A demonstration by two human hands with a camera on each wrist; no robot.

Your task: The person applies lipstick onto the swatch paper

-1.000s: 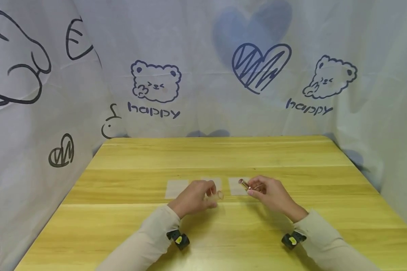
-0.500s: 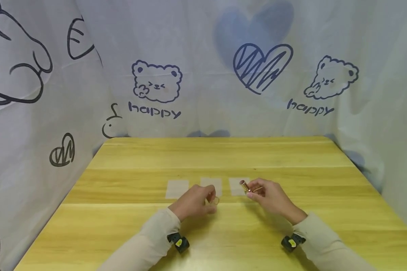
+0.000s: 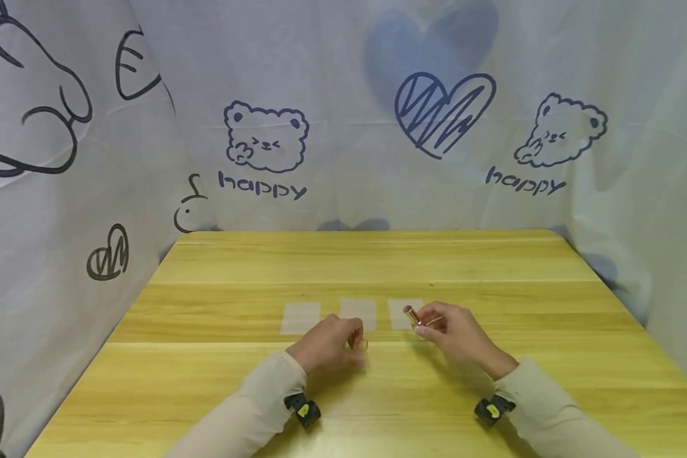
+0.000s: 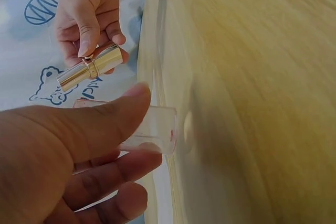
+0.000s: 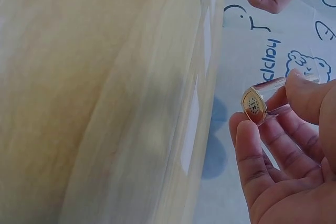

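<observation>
My right hand [image 3: 460, 331] pinches a gold lipstick tube [image 4: 92, 67] by its middle, above the table. The right wrist view shows the tube's shiny base with small dark marking [image 5: 254, 106]. Between thumb and fingers, my left hand [image 3: 326, 343] holds a clear, boxy lipstick cap [image 4: 160, 127], its end pointing toward the table's right side in the head view. Cap and tube are apart, with a gap between the hands. From the right wrist, the cap shows only partly at the top edge of the view.
Three pale square sheets lie in a row on the wooden table [image 3: 206, 375]: a left sheet [image 3: 299, 318], a middle sheet [image 3: 359, 312] and a right sheet [image 3: 397, 315]. Printed white cloth [image 3: 343, 76] hangs behind and along the sides.
My left hand has moved nearer to me and slightly left with the clear cap, widening the gap to the tube. My right hand and the lipstick tube have stayed nearly in place.
</observation>
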